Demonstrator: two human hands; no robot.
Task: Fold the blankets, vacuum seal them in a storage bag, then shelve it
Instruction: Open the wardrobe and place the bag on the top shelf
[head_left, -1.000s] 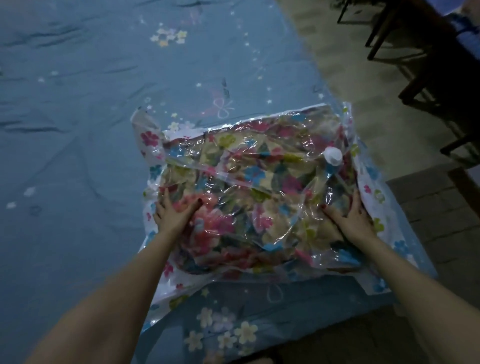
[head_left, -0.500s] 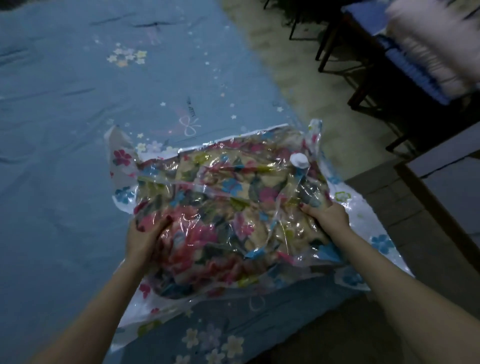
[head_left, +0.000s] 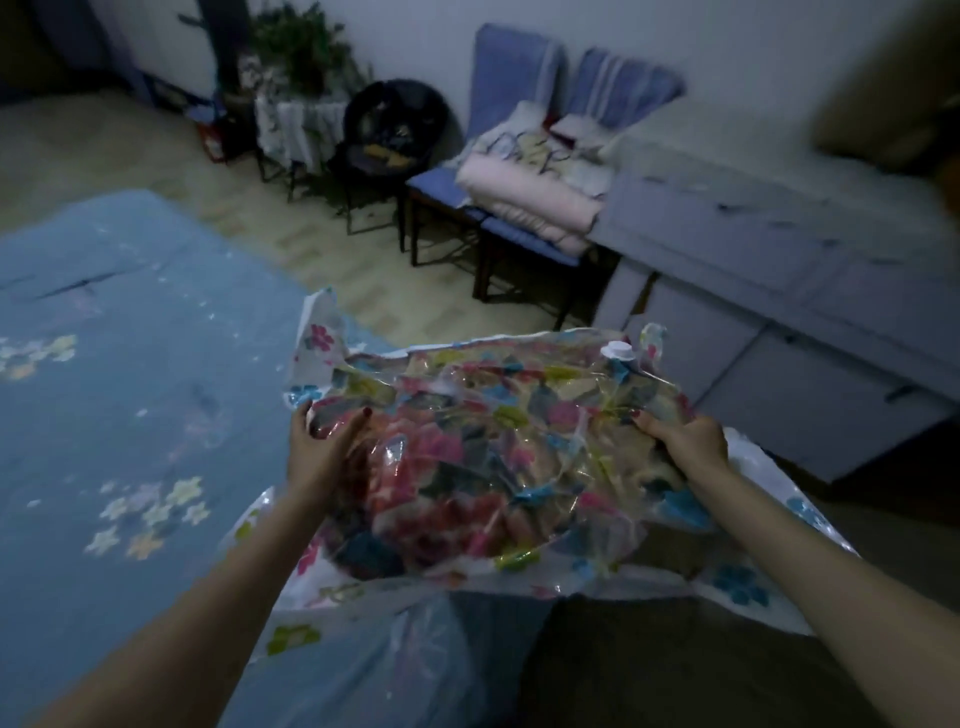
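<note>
I hold the sealed storage bag (head_left: 498, 457) lifted between both grips: left hand (head_left: 322, 447) and right hand (head_left: 691, 441) clamped on opposite ends, long axis crosswise, equally near.

Storage bag (head_left: 519, 467): clear plastic, glossy, crinkled. Blanket (head_left: 441, 467) inside: floral cloth, matt. Valve cap (head_left: 618, 351): white smooth plastic. Bed sheet (head_left: 130, 389), left of left grip: blue matt cloth, creased.
</note>
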